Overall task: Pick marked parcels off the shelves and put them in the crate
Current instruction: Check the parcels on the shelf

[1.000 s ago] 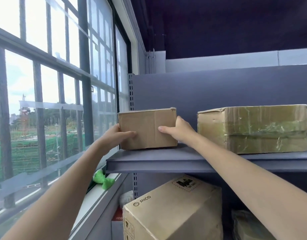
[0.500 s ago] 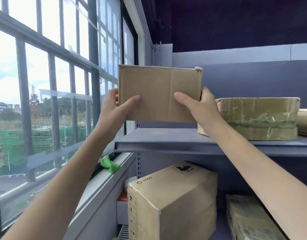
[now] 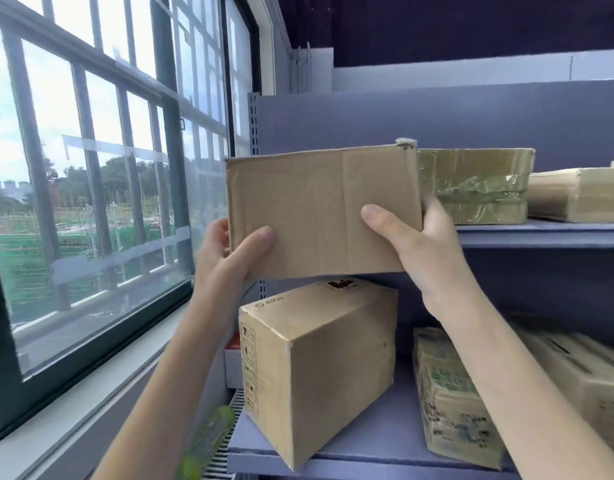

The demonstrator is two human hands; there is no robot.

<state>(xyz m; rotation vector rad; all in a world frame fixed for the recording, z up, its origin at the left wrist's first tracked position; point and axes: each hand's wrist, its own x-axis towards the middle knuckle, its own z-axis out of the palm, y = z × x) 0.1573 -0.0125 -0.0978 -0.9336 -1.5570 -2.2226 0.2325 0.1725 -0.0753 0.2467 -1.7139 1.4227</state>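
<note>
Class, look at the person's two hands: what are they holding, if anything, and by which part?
A plain cardboard box, held off the shelf by its two ends: left hand at the lower left corner, right hand at the lower right.

At mid-frame, the small parcel [image 3: 319, 213] is plain tan cardboard with faint vertical creases. To its right, the taped parcel [image 3: 475, 187] is yellow-green under glossy clear tape. The shelves [image 3: 540, 235] and their back panel are muted blue-grey. At lower centre, the tall box [image 3: 319, 372] is light brown with black printed symbols down one edge and a black logo on top. At lower right, the wrapped parcel [image 3: 450, 403] is pale tan with green print. On the left, the window frame [image 3: 170, 133] is dark grey-green.
</note>
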